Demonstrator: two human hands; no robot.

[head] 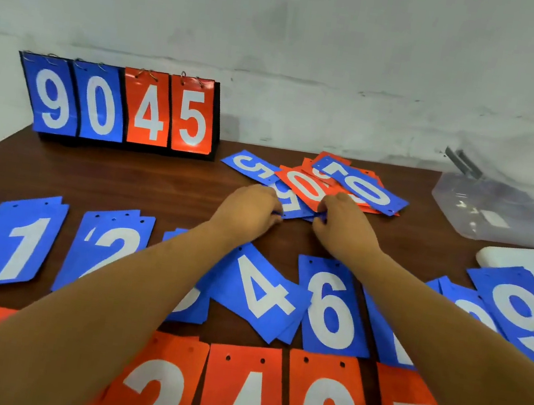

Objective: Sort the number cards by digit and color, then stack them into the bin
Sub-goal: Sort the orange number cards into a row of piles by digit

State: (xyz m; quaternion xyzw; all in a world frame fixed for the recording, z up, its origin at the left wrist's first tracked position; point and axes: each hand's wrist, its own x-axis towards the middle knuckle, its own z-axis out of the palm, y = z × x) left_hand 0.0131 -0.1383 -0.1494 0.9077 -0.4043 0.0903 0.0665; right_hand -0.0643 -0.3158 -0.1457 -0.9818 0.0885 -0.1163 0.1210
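Both hands reach into the loose pile [348, 183] of mixed cards at the far middle of the brown table [157, 186]. The left hand [250, 212] pinches with curled fingers the left edge of a blue 5 card [289, 204], and the right hand [341, 225] pinches its right edge, just under a red 0 card [305, 189]. Nearer the person lie a blue row [262, 292] and a red row [243, 396], laid out by digit. The clear bin [466, 204] stands at the far right, apart from the pile
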